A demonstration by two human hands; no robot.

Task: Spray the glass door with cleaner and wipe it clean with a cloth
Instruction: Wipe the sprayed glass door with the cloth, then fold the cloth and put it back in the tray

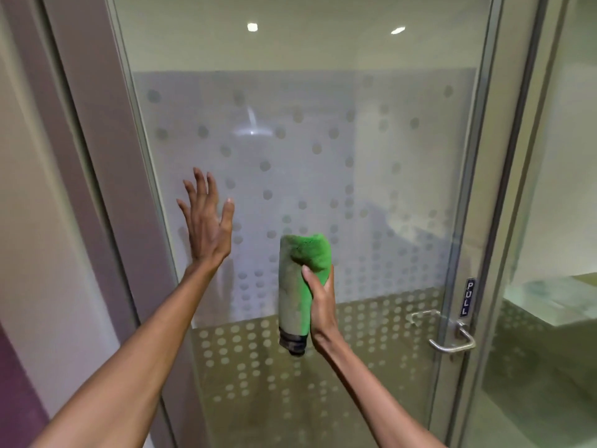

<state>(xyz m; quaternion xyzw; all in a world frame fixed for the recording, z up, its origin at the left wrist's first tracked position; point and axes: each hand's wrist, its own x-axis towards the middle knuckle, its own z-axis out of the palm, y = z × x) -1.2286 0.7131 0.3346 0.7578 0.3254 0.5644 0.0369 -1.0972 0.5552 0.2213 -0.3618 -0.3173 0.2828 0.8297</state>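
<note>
While both bare forearms reach up from the near edge of the view, the 2 hands do different work. The left hand point(206, 221) is spread wide, fingers apart and empty, held flat at or just before the left part of the pane; whether the palm actually touches cannot be told. The right hand point(319, 305), lower and nearer the middle, is clamped around a rolled green cloth point(307, 266), which stands roughly upright in the grip, its soiled grey side turned left and a dark end hanging below the fist. No spray bottle is in view.

Beyond the hands stands the glass door point(403, 176), its middle band frosted and scattered with dots, clear glass above and a dotted clear band below. A metal lever handle point(452, 342) sits low on the right edge, with a small PULL sign point(467, 298) just above it on the door frame point(484, 156).

Judging from this, the wiping step is in hand, not the spraying: the cloth is ready but appears held just clear of the pane. The next move calls for pressing the cloth's greener face flat to the frosted band and sweeping across it, while the left hand steadies the door so it does not swing.
</note>
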